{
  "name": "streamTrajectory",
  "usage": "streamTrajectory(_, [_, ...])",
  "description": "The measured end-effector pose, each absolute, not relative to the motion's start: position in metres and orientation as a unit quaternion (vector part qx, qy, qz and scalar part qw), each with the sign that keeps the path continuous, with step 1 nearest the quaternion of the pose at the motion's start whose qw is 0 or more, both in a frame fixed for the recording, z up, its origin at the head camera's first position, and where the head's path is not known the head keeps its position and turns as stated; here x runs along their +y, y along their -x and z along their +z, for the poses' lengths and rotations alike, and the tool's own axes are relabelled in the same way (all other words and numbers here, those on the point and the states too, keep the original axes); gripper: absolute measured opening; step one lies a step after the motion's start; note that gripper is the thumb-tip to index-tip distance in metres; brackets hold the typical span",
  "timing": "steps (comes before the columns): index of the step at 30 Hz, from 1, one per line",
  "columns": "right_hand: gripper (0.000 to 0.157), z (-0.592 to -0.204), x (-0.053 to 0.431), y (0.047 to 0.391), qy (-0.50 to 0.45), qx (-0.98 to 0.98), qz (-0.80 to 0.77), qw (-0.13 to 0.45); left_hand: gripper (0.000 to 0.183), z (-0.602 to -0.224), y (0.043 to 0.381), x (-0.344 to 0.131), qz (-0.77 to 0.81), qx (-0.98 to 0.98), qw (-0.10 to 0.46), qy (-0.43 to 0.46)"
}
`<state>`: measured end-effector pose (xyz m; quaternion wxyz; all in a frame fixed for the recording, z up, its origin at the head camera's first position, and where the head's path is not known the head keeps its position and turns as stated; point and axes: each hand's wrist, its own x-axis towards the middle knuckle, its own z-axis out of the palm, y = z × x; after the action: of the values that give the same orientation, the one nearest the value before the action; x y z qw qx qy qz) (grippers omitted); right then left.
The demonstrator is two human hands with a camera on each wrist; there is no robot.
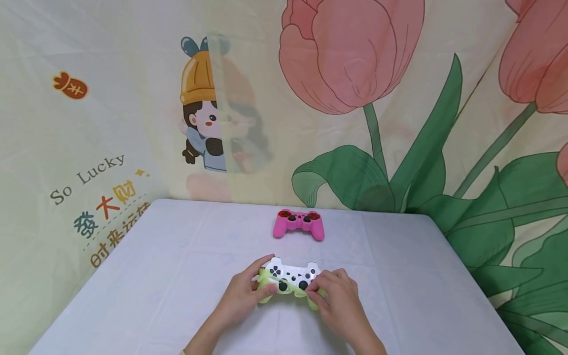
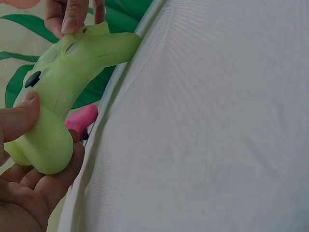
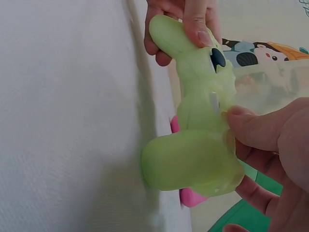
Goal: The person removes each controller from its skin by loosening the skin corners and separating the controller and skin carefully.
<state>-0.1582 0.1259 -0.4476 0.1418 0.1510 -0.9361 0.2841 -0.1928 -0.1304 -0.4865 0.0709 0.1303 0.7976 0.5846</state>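
A white game controller with black thumbsticks is held just above the table, partly covered by a light green silicone sleeve. My left hand grips the left handle, thumb on the front and fingers behind. With thumb and fingertips, my right hand pinches the sleeve's edge near the right thumbstick. In the head view, the sleeve wraps the handles and lower part, while the upper face with its buttons is bare. Both handles look fully green in the right wrist view.
Farther back on the white-covered table lies a pink game controller with red button areas. Behind the table hangs a printed cloth with large tulips, a cartoon figure and lettering.
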Motion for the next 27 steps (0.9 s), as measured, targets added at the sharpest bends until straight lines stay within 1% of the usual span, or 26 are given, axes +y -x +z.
streamTrajectory(8, [0.03,-0.452,0.121,0.16,-0.124,-0.937,0.273,0.179,0.074,-0.486,0.191,-0.131,0.594,0.79,0.069,-0.134])
streamTrajectory(13, [0.027,-0.454,0.119,0.161,-0.1,-0.933,0.281,0.199,0.074,-0.484,0.191,-0.131,0.601,0.785,0.073,-0.131])
streamTrajectory(19, [0.023,-0.457,0.118,0.164,-0.099,-0.925,0.3,0.211,0.075,-0.483,0.19,-0.13,0.597,0.789,0.071,-0.125])
streamTrajectory(24, [0.024,-0.46,0.117,0.164,-0.116,-0.916,0.313,0.223,0.074,-0.483,0.189,-0.13,0.586,0.798,0.067,-0.124])
streamTrajectory(27, [0.025,-0.458,0.114,0.164,-0.12,-0.913,0.328,0.211,0.074,-0.484,0.19,-0.131,0.585,0.798,0.068,-0.126])
